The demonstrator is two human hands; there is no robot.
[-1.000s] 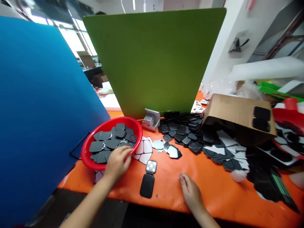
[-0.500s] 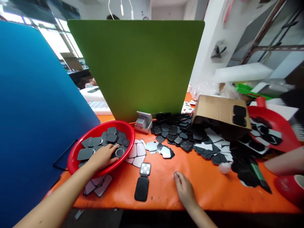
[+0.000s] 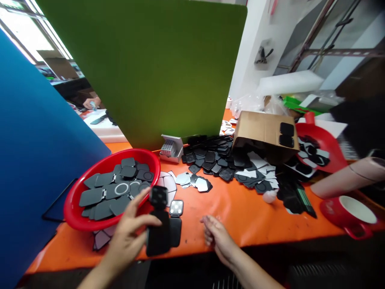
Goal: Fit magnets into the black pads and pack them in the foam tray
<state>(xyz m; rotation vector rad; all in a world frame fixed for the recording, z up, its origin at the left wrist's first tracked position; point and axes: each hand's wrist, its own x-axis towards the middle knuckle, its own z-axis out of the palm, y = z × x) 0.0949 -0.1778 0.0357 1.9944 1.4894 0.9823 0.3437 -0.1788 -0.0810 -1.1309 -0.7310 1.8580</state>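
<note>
My left hand (image 3: 129, 235) holds a black hinged two-part piece (image 3: 159, 235) by its left side, in front of the red basin (image 3: 68, 214). That basin holds several dark grey folding pieces (image 3: 110, 189), some with a pale ring. Partly behind the held piece, a similar folding piece (image 3: 176, 208) lies on the orange table, its small square showing pale dots. Over the table to the right is my right hand (image 3: 219, 237), with its fingers curled in; whether anything is between its fingertips is too small to tell.
Black plates (image 3: 210, 157) are heaped beside a cardboard box (image 3: 261, 130). Pale cut sheets (image 3: 202, 184) lie nearer. At the right are a red mug (image 3: 338, 220) and another red basin (image 3: 331, 140). Green (image 3: 168, 72) and blue (image 3: 36, 140) panels stand behind and left. Another person's hand (image 3: 92, 102) shows far left.
My left hand has come out of the basin toward the table's front edge, now with a black hinged piece in it. The view has tilted down and shifted. My right hand stays curled.
</note>
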